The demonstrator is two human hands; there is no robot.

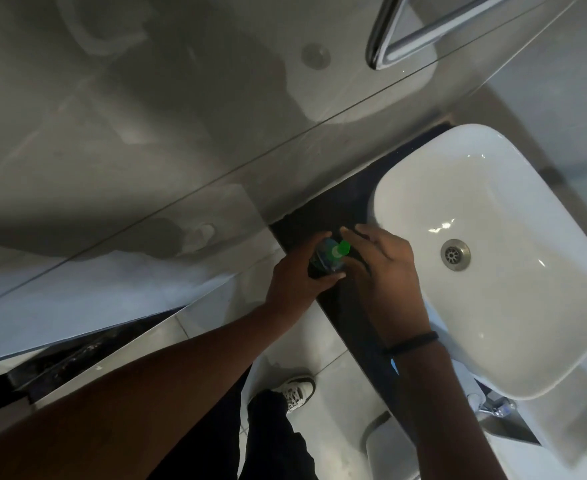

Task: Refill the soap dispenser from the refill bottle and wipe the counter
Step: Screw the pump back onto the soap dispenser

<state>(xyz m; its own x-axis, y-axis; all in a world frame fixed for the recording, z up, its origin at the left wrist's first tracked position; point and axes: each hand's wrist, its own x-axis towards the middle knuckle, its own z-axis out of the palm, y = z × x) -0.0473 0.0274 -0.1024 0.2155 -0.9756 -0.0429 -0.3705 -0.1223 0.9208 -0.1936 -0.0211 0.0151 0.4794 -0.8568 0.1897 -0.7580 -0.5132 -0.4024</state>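
Overhead, grey wall tiles (118, 140) fill the upper left of the frame, crossed by a thin diagonal grout line. A white basin (513, 209) takes up the right side, its metal drain (455, 254) right of centre and a chrome tap (494, 407) just past its lower edge. A chrome rail (434, 26) shows at the top right. Between wall and basin runs a narrow dark counter (337, 202), slanting from upper right down toward the lower middle.

Both bare forearms reach in from the bottom and meet at the centre of the frame, over the counter's left end. The left hand (293, 277) is wrapped around the body of a small bottle (325, 258), thumb across its near side. The bottle has a blue-green label and a green cap (342, 248) at its top; whether it is the dispenser or the refill cannot be told. The right hand (383, 268) lies just right of the bottle with fingers stretched out flat and loose, their tips beside the cap, gripping nothing. A dark band (413, 341) circles the right wrist.

At the bottom centre, a white laced shoe (297, 391) stands on pale floor tiles (278, 317).
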